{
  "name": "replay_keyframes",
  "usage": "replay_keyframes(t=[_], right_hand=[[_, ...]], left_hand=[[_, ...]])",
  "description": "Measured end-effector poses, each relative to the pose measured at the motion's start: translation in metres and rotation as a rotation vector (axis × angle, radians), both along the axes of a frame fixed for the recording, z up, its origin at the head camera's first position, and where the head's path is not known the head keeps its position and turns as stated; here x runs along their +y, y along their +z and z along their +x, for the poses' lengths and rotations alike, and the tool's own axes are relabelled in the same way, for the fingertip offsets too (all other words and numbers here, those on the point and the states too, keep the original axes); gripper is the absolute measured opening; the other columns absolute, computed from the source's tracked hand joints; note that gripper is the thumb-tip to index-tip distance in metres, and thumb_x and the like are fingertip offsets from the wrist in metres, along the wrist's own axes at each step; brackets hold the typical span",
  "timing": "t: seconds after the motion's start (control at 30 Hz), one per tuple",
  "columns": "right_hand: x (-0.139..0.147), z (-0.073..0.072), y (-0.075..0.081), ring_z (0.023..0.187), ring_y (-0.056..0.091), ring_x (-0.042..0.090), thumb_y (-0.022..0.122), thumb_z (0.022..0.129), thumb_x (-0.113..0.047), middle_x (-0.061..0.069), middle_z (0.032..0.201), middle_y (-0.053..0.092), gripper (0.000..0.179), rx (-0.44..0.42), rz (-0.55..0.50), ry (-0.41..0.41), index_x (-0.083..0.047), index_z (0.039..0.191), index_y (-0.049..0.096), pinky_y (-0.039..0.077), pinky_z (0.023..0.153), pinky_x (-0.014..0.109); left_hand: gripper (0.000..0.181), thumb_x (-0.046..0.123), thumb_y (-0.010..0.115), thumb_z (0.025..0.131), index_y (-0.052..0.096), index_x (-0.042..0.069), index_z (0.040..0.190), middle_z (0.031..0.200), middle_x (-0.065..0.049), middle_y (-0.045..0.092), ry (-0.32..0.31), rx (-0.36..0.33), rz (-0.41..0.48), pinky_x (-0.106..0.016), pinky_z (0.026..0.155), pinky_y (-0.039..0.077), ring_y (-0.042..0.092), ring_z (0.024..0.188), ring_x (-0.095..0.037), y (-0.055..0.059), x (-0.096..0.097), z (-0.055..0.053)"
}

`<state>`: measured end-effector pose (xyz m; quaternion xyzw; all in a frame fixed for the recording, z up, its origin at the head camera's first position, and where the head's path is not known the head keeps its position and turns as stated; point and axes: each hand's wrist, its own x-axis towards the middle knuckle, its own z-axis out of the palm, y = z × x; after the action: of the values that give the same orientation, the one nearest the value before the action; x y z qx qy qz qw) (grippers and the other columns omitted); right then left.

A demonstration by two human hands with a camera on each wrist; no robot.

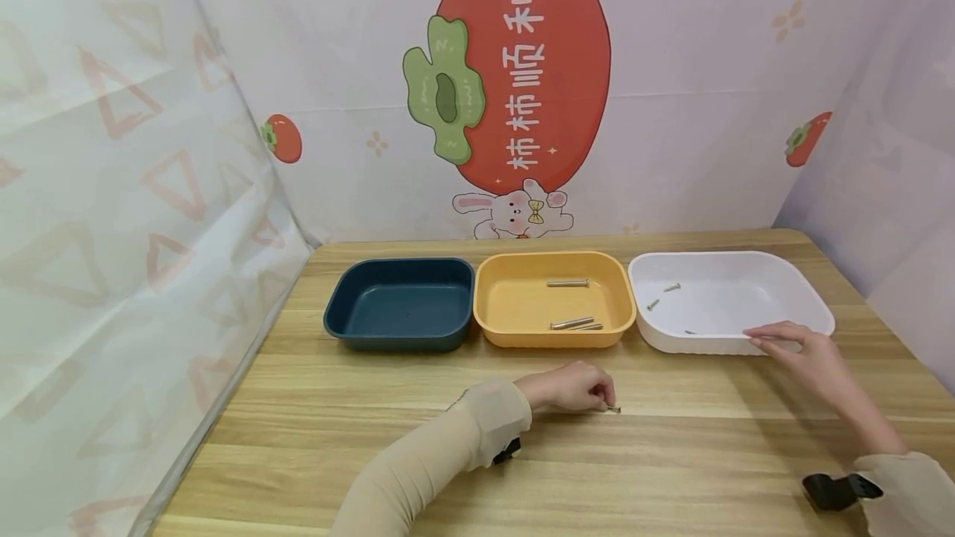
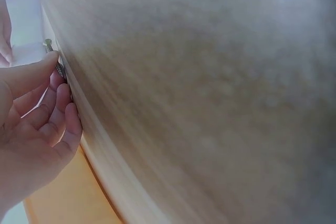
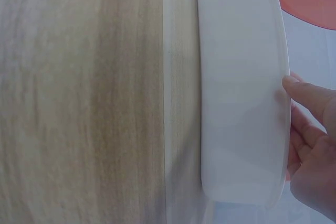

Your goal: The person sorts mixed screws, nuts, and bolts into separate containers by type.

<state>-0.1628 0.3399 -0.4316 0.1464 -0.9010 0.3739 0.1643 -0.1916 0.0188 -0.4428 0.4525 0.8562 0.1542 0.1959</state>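
Note:
Over the wooden table, in front of the yellow tray, my left hand [image 1: 574, 389] pinches a small screw [image 1: 615, 409] between thumb and fingers. The left wrist view shows the screw's head [image 2: 48, 43] sticking out past the thumb tip, with the curled fingers close to the tabletop. My right hand [image 1: 809, 360] holds the near rim of the white tray [image 1: 694, 344], thumb outside and fingers over the inner side. Two small screws [image 1: 672, 287] lie inside that tray, and a third is partly hidden behind its front wall.
Left of the white tray stands the yellow tray [image 1: 552, 340], holding three longer screws [image 1: 568, 283]. A dark blue tray [image 1: 399, 344] adjoins it further left. All three line the back of the wooden table [image 1: 671, 471], before a printed curtain [image 1: 671, 164].

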Motion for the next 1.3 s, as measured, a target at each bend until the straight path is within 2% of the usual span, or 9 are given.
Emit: replay_keyframes(t=[0.17, 0.33, 0.57, 0.7, 1.07, 1.3], right_hand=[[0.000, 0.000, 0.000, 0.088, 0.036, -0.023, 0.060, 0.083, -0.006, -0.036, 0.090, 0.048, 0.013, -0.003, -0.001, -0.001, 0.000, 0.093, 0.065, 0.024, 0.071, -0.002], [0.001, 0.000, 0.000, 0.088, 0.037, -0.023, 0.060, 0.083, -0.006, -0.036, 0.090, 0.048, 0.013, -0.005, 0.000, 0.002, 0.000, 0.093, 0.065, 0.025, 0.071, -0.002], [0.001, 0.000, -0.001, 0.088, 0.038, -0.023, 0.060, 0.082, -0.005, -0.035, 0.090, 0.049, 0.013, 0.007, 0.002, 0.007, 0.001, 0.093, 0.065, 0.026, 0.071, -0.001], [0.001, 0.000, -0.001, 0.088, 0.038, -0.023, 0.060, 0.082, -0.005, -0.034, 0.091, 0.049, 0.014, 0.002, 0.000, 0.011, 0.002, 0.094, 0.065, 0.027, 0.071, -0.001], [-0.001, 0.000, -0.001, 0.088, 0.039, -0.022, 0.060, 0.082, -0.003, -0.034, 0.090, 0.050, 0.014, 0.021, -0.015, 0.020, 0.004, 0.093, 0.064, 0.026, 0.072, -0.001], [0.000, -0.001, -0.001, 0.088, 0.039, -0.022, 0.060, 0.082, -0.003, -0.034, 0.090, 0.050, 0.014, 0.019, -0.013, 0.018, 0.004, 0.093, 0.064, 0.027, 0.072, -0.001]], left_hand=[[0.006, 0.009, 0.058, 0.084, 0.063, 0.012, 0.085, 0.077, 0.009, 0.056, 0.002, -0.001, -0.003, -0.007, 0.063, 0.034, 0.044, 0.068, 0.002, 0.000, 0.000, 0.000], [0.007, 0.008, 0.057, 0.086, 0.063, 0.010, 0.087, 0.079, 0.008, 0.058, 0.009, -0.040, 0.003, -0.008, 0.064, 0.035, 0.045, 0.069, 0.001, -0.001, 0.001, -0.001], [0.009, 0.007, 0.055, 0.087, 0.063, 0.008, 0.090, 0.080, 0.006, 0.058, 0.025, -0.080, 0.055, -0.008, 0.064, 0.036, 0.045, 0.069, 0.001, -0.001, 0.004, -0.003], [0.009, 0.009, 0.054, 0.087, 0.062, 0.009, 0.091, 0.078, 0.007, 0.056, 0.040, -0.081, 0.082, -0.008, 0.063, 0.036, 0.045, 0.068, 0.000, 0.000, 0.007, -0.002], [0.010, 0.009, 0.054, 0.088, 0.063, 0.009, 0.092, 0.085, 0.005, 0.059, 0.079, -0.020, 0.150, -0.007, 0.063, 0.035, 0.045, 0.070, 0.001, 0.002, 0.018, -0.003], [0.012, 0.009, 0.053, 0.088, 0.063, 0.009, 0.095, 0.091, 0.004, 0.060, 0.087, 0.041, 0.197, -0.006, 0.064, 0.034, 0.044, 0.073, 0.001, 0.011, 0.022, 0.000]])
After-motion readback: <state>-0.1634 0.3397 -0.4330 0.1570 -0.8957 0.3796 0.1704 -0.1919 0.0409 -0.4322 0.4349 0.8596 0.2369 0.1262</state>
